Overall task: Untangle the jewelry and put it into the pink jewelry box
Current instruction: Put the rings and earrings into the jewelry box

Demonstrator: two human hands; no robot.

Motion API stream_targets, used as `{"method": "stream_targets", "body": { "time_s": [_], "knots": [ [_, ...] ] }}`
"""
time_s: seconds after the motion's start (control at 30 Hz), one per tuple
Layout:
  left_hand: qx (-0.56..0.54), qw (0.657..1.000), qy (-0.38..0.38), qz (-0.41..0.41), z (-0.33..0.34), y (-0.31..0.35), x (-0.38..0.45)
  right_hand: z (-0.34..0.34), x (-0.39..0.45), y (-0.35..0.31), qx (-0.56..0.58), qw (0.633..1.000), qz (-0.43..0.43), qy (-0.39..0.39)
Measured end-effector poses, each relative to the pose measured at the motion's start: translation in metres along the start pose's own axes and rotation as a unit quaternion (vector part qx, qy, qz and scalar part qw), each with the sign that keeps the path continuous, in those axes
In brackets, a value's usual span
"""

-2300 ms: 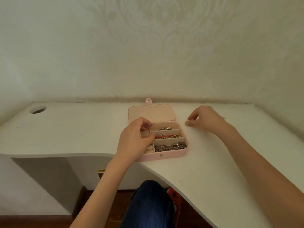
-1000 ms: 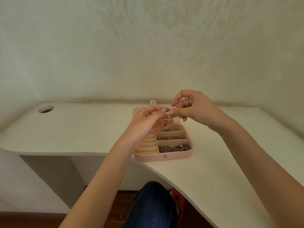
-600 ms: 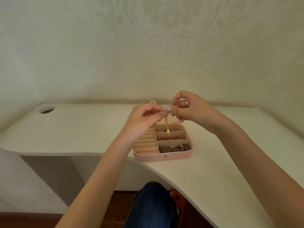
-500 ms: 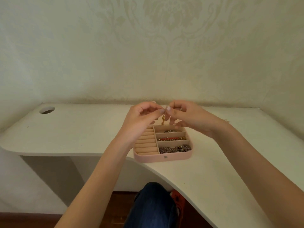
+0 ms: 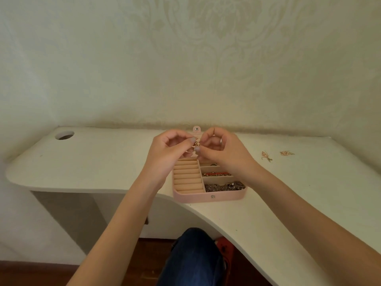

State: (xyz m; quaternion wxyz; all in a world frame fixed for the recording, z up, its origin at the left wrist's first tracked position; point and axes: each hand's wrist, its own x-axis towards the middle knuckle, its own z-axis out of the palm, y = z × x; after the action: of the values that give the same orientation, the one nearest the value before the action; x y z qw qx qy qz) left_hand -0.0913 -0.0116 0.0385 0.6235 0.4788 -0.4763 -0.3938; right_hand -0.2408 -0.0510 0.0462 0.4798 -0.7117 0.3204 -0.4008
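Note:
The open pink jewelry box (image 5: 208,197) lies on the white desk in front of me. Its left half has padded ring rolls; its right compartments hold a red-and-gold piece (image 5: 216,173) and a dark tangled chain (image 5: 224,186). Above the box's back part, my left hand (image 5: 165,153) and my right hand (image 5: 224,151) meet fingertip to fingertip, both pinching a small gold jewelry piece (image 5: 196,143). Most of that piece is hidden by my fingers. Two more gold pieces lie on the desk to the right, one nearer (image 5: 266,156) and one farther right (image 5: 287,153).
The white desk (image 5: 103,162) has a curved front edge and a round cable hole (image 5: 64,135) at the back left. A patterned wall stands close behind. My knee in blue jeans (image 5: 195,256) is below the desk edge.
My right hand brought the gold piece from the desk over to the box and my left hand joined it. The piece hung down briefly; now both hands pinch it close together, lower over the box.

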Motion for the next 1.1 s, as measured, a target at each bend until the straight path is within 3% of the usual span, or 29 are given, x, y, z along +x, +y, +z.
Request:
{"method": "stream_targets", "body": {
  "time_s": [0.17,0.6,0.87,1.1],
  "knots": [
    [0.032,0.999,-0.011,-0.027,-0.004,-0.002,-0.001,0.001,0.001,0.002,-0.075,0.994,-0.058,0.058],
    [0.004,0.998,-0.046,-0.03,-0.009,-0.003,0.001,0.0,0.001,0.004,-0.118,0.99,-0.061,0.039],
    [0.172,0.98,-0.07,0.067,-0.031,-0.008,0.011,0.01,0.002,0.006,-0.196,0.977,-0.084,0.025],
    [0.253,0.961,-0.099,0.059,-0.044,-0.018,0.029,0.024,0.012,0.016,-0.317,0.946,-0.062,0.017]
  ]
}}
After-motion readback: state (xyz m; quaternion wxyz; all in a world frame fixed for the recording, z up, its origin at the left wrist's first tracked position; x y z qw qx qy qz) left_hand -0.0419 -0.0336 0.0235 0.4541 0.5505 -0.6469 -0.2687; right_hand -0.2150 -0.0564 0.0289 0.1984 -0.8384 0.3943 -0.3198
